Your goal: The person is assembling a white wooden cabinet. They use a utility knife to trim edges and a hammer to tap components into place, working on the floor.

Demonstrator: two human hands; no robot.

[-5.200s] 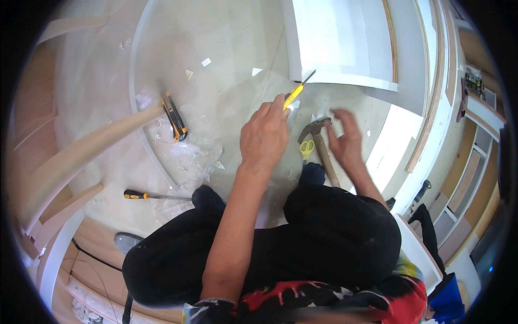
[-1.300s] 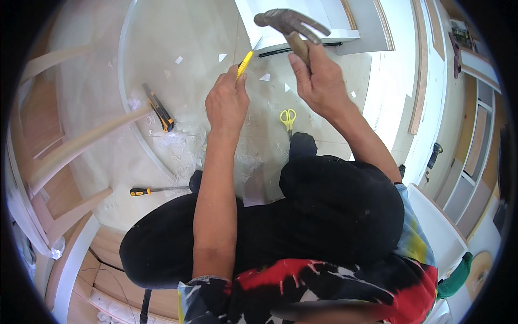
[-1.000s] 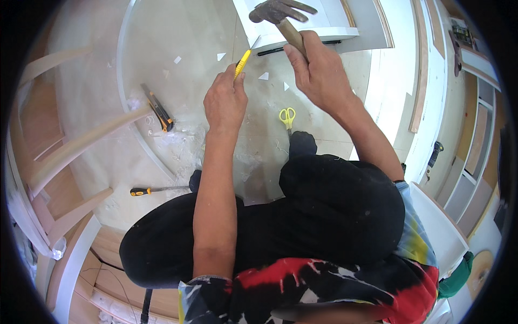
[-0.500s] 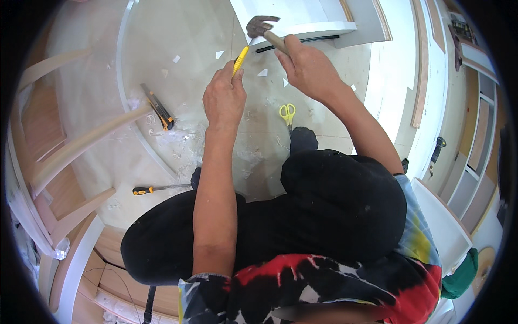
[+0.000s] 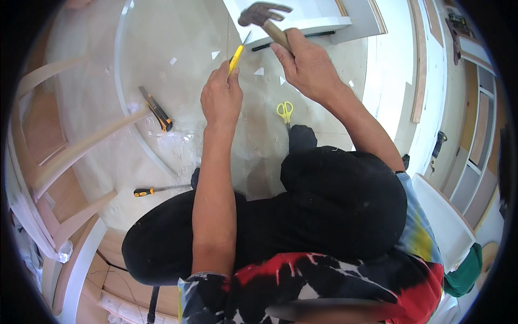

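White cabinet panel [image 5: 302, 24] on the floor at top, right hand [image 5: 305, 67] clamped on a raised claw hammer [image 5: 264, 16] just above it, left hand [image 5: 221, 97] gripping a yellow chisel [image 5: 235, 56] angled toward the panel edge, yellow scissors [image 5: 285, 111] nearby, utility knife [image 5: 156, 110] and screwdriver [image 5: 156, 190] further left

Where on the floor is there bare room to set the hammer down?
Bare floor lies left of the left hand, above the utility knife, apart from paper scraps. It is crowded between the yellow scissors and the knee, and around the screwdriver by the plastic debris.
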